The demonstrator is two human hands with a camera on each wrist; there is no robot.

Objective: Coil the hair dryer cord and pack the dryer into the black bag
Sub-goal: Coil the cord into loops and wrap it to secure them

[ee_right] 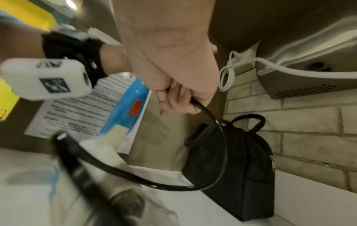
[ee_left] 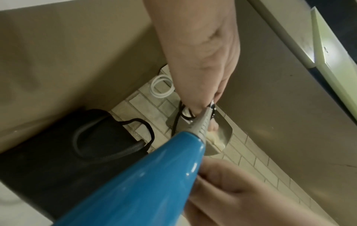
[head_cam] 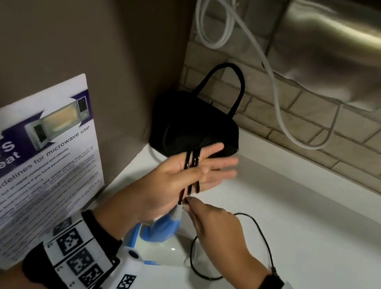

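A blue and white hair dryer (head_cam: 161,235) lies on the white counter (head_cam: 305,252), its handle (ee_left: 144,183) pointing up. Its black cord (head_cam: 266,242) runs from the handle's end up to my left hand (head_cam: 173,179). That hand is raised with straight fingers, a few cord loops wound round it, the thumb over them. My right hand (head_cam: 216,227) pinches the cord (ee_right: 222,145) just below, beside the handle's tip. The rest of the cord trails in a loose loop on the counter. The black bag (head_cam: 188,123) stands in the corner behind my hands, handles up.
A microwave safety sign (head_cam: 29,167) leans against the left wall. A steel wall unit (head_cam: 352,45) hangs over the counter at the right, and a white cable (head_cam: 276,90) droops from it along the tiled wall.
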